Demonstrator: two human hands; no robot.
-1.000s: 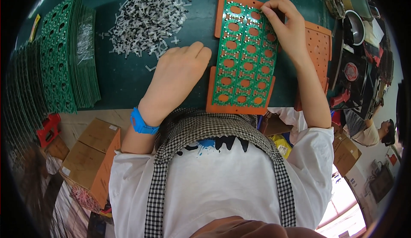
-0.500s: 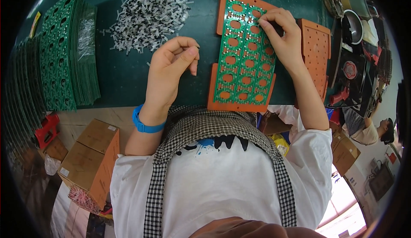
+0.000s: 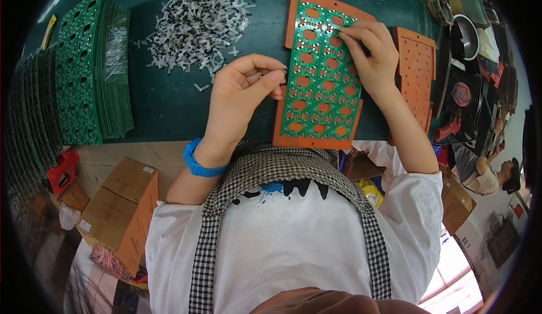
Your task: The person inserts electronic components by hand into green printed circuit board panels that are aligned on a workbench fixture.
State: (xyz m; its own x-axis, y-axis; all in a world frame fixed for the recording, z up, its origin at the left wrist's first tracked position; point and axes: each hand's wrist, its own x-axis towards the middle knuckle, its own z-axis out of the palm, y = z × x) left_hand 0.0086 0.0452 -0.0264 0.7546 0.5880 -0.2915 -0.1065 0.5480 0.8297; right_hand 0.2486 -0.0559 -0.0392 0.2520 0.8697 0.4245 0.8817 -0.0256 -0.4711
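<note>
A green circuit board panel (image 3: pixel 317 91) with rows of round cut-outs lies on an orange fixture plate (image 3: pixel 310 142). My right hand (image 3: pixel 372 57) is over the panel's upper right part, thumb and forefinger pinched close together at its surface. Just off the panel's left edge, my left hand (image 3: pixel 243 97) has its thumb and forefinger pressed together and the other fingers curled. Whatever sits in either pinch is too small to make out. Left of the panel, beyond my left hand, is a heap of small clear-and-black parts with leads (image 3: pixel 197 26).
Stacked green circuit panels (image 3: pixel 79 71) stand at the left of the green table. A second orange plate (image 3: pixel 416 71) with small holes lies to the right. Past it are a metal bowl (image 3: pixel 466 37) and assorted tools. Cardboard boxes (image 3: pixel 118 201) sit below the table at left.
My left hand has moved right, from near the heap to the panel's left edge, still pinched. My right hand has shifted slightly down over the panel.
</note>
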